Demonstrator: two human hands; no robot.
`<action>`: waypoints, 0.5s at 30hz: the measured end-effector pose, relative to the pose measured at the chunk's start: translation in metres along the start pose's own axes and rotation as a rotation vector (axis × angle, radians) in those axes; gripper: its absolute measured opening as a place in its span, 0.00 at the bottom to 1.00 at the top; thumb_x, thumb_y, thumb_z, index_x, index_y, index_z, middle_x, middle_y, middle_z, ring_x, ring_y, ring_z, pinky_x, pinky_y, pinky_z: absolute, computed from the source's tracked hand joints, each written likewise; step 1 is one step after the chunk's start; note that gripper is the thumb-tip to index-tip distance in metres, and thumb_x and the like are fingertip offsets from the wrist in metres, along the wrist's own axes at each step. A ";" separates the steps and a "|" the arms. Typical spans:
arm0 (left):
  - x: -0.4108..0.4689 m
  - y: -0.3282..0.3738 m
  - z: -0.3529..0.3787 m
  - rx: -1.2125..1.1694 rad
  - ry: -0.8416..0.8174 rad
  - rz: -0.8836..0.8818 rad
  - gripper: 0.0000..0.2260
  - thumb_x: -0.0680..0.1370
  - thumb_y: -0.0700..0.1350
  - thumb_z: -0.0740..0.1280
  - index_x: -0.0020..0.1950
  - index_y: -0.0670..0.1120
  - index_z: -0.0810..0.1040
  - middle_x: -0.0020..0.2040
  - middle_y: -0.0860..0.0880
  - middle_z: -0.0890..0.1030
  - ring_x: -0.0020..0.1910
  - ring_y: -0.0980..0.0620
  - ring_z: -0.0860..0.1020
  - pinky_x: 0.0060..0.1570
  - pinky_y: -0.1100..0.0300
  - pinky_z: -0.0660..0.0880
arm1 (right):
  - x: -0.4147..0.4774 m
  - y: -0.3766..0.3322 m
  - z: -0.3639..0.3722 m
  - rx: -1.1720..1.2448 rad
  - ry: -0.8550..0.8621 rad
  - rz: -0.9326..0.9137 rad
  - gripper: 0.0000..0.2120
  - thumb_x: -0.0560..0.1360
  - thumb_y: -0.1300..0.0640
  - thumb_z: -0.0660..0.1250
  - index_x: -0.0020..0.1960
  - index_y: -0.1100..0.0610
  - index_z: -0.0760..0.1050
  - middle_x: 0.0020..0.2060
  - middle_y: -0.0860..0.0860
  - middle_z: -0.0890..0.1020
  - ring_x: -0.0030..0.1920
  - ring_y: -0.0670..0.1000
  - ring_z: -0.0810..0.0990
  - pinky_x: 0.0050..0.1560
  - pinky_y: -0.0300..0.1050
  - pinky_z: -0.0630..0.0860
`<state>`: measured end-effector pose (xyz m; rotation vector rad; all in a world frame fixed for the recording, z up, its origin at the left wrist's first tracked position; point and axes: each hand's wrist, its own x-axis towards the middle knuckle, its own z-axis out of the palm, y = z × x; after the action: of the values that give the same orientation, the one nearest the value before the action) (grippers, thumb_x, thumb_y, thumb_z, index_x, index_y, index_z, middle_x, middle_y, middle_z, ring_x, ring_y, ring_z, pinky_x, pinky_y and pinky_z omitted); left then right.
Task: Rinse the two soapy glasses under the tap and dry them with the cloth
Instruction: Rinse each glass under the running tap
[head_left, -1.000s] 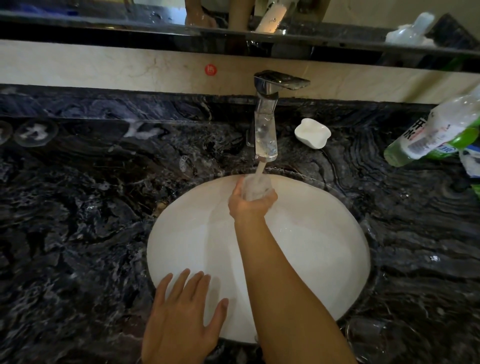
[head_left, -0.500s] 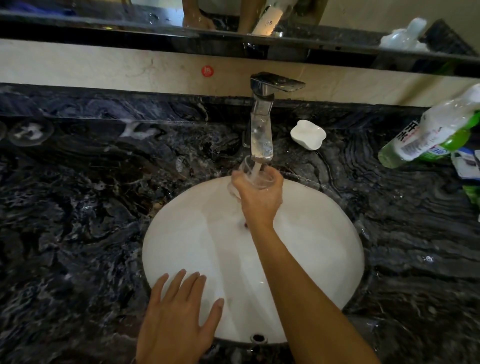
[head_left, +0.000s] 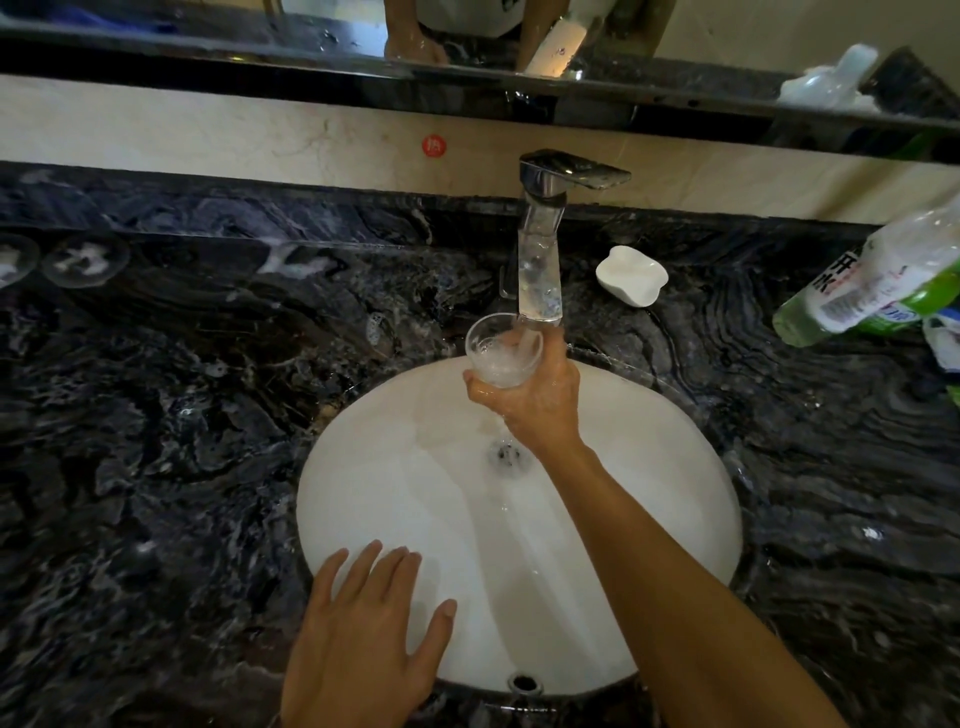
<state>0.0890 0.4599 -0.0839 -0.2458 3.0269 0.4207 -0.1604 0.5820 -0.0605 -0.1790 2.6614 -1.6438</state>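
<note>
Glass (head_left: 497, 352) is being rinsed under the tap (head_left: 541, 260), right hand (head_left: 535, 395) gripping it; next, tipping out suds.

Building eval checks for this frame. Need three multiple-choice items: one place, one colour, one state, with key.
1. Where is the white dish relative to the tap?
A) image-right of it, on the counter
B) image-left of it
C) under its spout

2. The basin is:
A) black
B) white
C) green

3. The left hand is:
A) gripping a cloth
B) curled in a fist
C) open, holding nothing

Key:
1 A: it sits on dark stone beside the tap.
2 B: its bowl is white against the dark stone.
3 C: its fingers are straight and spread at the near rim; the right hand holds the glass.
</note>
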 end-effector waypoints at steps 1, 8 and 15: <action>0.000 0.000 0.000 -0.005 0.006 -0.001 0.26 0.75 0.64 0.63 0.57 0.46 0.86 0.57 0.48 0.87 0.61 0.45 0.83 0.67 0.44 0.67 | -0.001 0.001 -0.001 0.002 0.022 -0.002 0.38 0.61 0.50 0.84 0.65 0.46 0.67 0.54 0.46 0.80 0.50 0.42 0.78 0.44 0.23 0.71; 0.000 0.002 0.000 -0.023 0.008 -0.002 0.25 0.75 0.64 0.63 0.57 0.46 0.86 0.56 0.48 0.87 0.60 0.45 0.83 0.66 0.42 0.69 | -0.003 0.007 -0.003 0.019 0.092 0.017 0.40 0.62 0.51 0.84 0.68 0.49 0.68 0.57 0.43 0.77 0.56 0.47 0.77 0.50 0.26 0.70; 0.001 0.001 -0.001 -0.009 0.006 -0.010 0.25 0.75 0.64 0.63 0.56 0.46 0.86 0.55 0.49 0.87 0.59 0.45 0.84 0.67 0.45 0.67 | -0.007 0.010 -0.004 0.036 0.081 0.025 0.40 0.61 0.52 0.84 0.68 0.47 0.68 0.58 0.42 0.77 0.57 0.43 0.75 0.53 0.30 0.73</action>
<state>0.0874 0.4607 -0.0825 -0.2627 3.0286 0.4339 -0.1551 0.5908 -0.0674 -0.0800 2.6775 -1.7265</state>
